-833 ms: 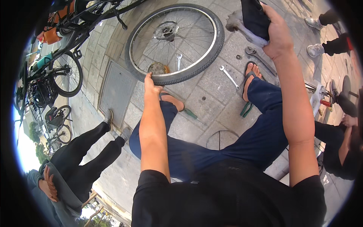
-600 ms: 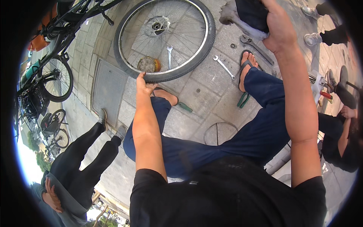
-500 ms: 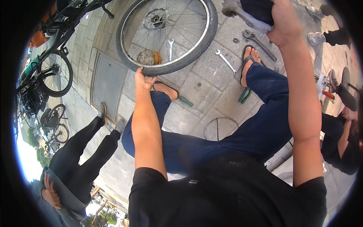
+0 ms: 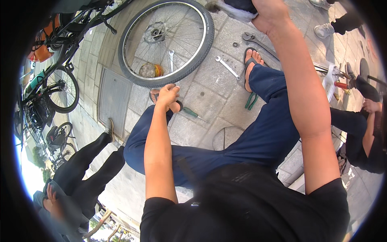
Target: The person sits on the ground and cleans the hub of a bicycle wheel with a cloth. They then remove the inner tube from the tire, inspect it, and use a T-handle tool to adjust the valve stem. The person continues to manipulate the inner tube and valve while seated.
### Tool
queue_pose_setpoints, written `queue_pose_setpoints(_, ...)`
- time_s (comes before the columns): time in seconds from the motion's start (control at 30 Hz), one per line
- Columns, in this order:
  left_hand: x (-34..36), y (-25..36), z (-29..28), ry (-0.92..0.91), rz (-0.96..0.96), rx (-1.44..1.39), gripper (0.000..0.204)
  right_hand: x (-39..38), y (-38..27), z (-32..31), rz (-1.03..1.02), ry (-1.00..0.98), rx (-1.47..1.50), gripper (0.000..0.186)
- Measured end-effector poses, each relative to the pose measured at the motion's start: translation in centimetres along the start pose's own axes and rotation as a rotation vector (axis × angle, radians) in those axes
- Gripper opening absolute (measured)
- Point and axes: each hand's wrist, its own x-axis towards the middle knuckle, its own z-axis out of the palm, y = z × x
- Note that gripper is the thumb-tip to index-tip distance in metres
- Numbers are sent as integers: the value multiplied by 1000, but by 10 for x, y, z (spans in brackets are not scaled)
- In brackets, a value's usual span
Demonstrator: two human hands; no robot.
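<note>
A bicycle wheel with a black tyre and a disc rotor lies on the paving in front of me. My left hand is just off its near edge, fingers loosely bent and apart, holding nothing. My right hand, raised at the top, is closed on a black and grey-white, cloth-like thing, partly cut off by the picture's edge. A round tin and an open-end wrench show through the spokes. A green-handled screwdriver lies near my left foot.
By my right foot lie a combination wrench, a large adjustable wrench and green-handled pliers. Parked bicycles stand at left. A person in black trousers stands at lower left; another person is at right.
My left hand has let go of the tyre, and the wheel has come down flatter to the ground. My right hand has moved left and up with the cloth-like thing.
</note>
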Motion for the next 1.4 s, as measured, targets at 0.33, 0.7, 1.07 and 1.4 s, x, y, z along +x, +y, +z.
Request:
queue_pose_setpoints(0.33, -16, 16, 16, 114, 376, 433, 43, -10, -17, -10, -66, -83, -78, 27)
queue_pose_setpoints(0.7, 28, -65, 131, 181, 14, 546, 41, -23, -25, -1, -15, 297, -220, 27)
queue_pose_setpoints(1.07, 54, -62, 159, 172, 3, 550, 37, -8, 7, -2, -172, 92, -374, 27)
queue_pose_setpoints(1.4, 67, -80, 159, 155, 67, 465, 35, -1, 4, 6, -43, 213, -277, 26)
